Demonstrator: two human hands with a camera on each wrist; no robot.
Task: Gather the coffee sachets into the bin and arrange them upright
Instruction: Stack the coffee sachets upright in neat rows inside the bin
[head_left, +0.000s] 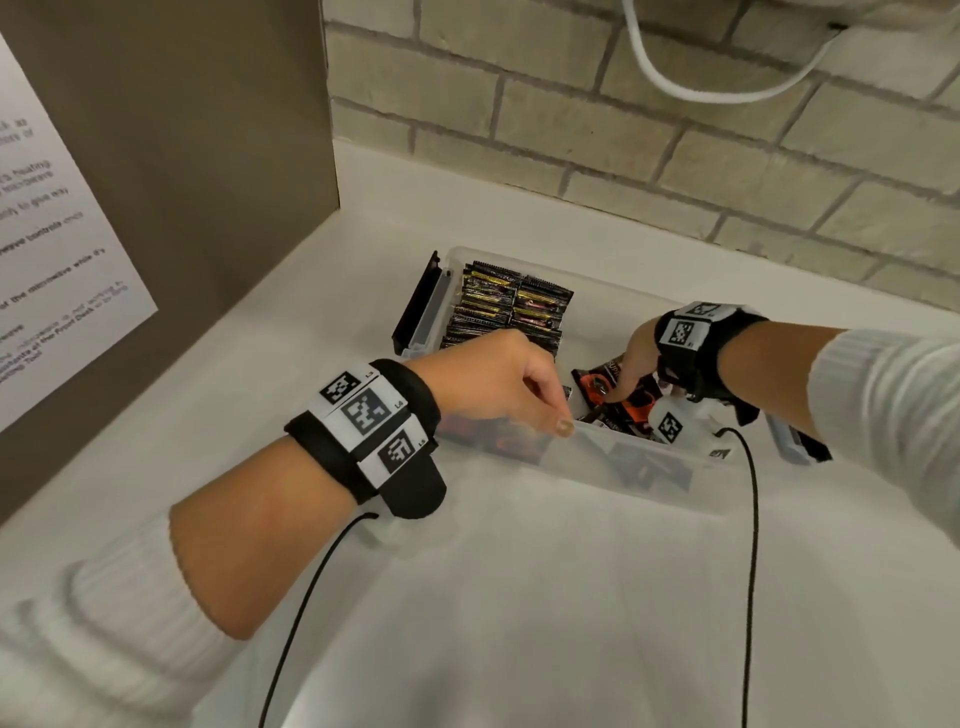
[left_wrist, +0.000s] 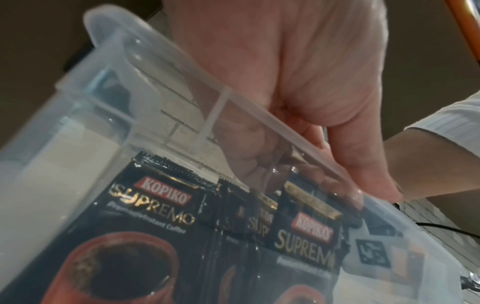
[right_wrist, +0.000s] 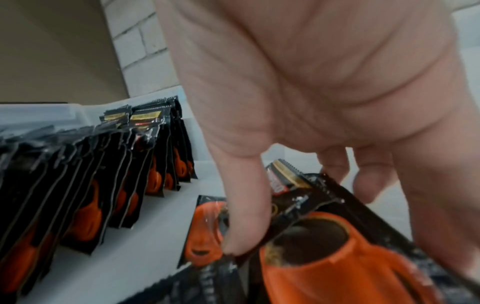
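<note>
The clear plastic bin (head_left: 654, 480) sits on the white counter (head_left: 519, 597) at centre frame. The left hand (head_left: 493, 384) grips the bin's near rim, thumb outside the wall and fingers (left_wrist: 249, 156) curled inside. Just beyond the rim, at centre right, the right hand (head_left: 636, 358) reaches into the bin and pinches a loose Kopiko Supremo sachet (right_wrist: 298, 207) between thumb and fingers, above other sachets lying flat (right_wrist: 324, 257). Further back, at upper centre, a row of upright sachets (head_left: 506, 306) fills the bin's far end, apart from both hands.
</note>
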